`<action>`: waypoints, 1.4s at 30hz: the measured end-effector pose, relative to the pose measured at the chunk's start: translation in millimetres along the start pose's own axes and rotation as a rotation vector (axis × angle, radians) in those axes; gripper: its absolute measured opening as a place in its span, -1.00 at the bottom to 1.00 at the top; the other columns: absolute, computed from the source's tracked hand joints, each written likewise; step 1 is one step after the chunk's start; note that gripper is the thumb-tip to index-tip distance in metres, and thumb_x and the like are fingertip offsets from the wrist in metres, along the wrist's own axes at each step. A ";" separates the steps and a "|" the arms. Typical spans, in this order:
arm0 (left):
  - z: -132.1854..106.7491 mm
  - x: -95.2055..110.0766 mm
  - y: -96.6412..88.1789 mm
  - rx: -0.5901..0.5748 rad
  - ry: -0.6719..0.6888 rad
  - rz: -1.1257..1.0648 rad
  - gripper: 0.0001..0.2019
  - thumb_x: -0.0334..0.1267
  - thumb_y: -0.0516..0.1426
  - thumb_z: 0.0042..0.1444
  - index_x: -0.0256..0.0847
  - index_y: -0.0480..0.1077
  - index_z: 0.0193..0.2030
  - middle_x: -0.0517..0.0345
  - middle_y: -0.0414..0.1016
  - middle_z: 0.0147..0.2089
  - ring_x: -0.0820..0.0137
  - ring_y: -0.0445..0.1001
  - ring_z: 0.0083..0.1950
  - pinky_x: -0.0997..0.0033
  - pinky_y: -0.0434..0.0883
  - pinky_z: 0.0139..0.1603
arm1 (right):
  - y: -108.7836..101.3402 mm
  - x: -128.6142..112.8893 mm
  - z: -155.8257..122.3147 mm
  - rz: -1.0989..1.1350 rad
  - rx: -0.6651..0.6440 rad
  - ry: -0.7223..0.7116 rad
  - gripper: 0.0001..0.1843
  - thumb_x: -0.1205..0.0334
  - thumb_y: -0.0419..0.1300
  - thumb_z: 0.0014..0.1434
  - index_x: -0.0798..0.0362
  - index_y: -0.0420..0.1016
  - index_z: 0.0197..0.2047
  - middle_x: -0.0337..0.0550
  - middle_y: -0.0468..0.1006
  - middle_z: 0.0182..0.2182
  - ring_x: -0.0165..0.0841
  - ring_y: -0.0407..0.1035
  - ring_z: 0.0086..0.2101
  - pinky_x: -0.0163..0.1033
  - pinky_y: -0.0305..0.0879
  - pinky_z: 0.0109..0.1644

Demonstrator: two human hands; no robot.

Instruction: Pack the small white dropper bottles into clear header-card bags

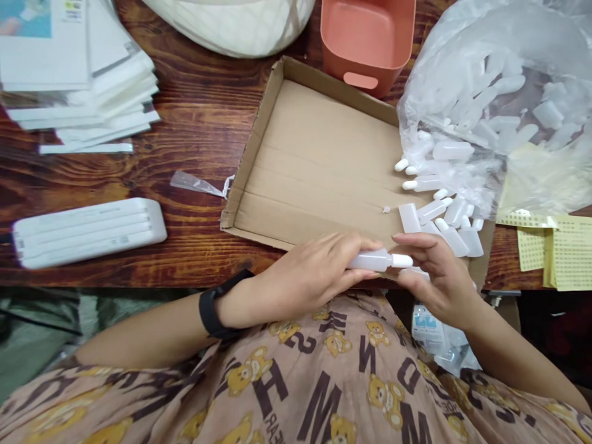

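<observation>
My left hand [309,274] is closed round the body of a small translucent plastic bottle [372,261] held level over the table's near edge. My right hand [435,277] pinches the bottle's white cap [401,261] end with curled fingers. Just beyond them lies a shallow open cardboard box [319,154], with several more of the same bottles [439,213] spilled in its right corner. These come out of a big clear plastic bag [499,92] full of bottles at the right.
A pink plastic bin [367,37] stands behind the box. Yellow label sheets [555,250] lie at right, stacked white papers [87,80] at far left, a white flat device [87,231] near the left edge, a scrap of clear plastic [197,184] beside the box.
</observation>
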State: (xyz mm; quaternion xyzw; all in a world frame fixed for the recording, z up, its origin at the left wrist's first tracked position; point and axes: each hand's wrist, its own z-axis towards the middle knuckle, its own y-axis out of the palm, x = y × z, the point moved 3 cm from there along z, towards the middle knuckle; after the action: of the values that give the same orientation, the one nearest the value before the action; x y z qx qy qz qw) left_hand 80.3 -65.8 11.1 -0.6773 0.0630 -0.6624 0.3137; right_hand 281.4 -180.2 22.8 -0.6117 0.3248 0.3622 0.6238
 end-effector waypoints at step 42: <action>5.7 -0.8 -8.8 -0.078 0.077 0.072 -0.68 -0.10 -0.01 0.60 -0.24 0.31 0.29 -0.18 0.61 0.18 0.11 0.60 0.23 0.07 0.50 0.27 | -2.3 -9.9 18.6 -0.276 -0.285 -0.062 -0.36 0.02 -0.28 0.67 -0.02 0.38 -0.37 -0.27 0.53 -0.53 -0.40 0.41 -0.52 -0.29 0.27 -0.38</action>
State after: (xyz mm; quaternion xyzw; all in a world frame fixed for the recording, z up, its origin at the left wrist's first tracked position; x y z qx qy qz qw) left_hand 82.7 -56.5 15.3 -0.6605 0.1250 -0.6733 0.3079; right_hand 277.4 -162.1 33.1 -0.7210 0.1638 0.3342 0.5845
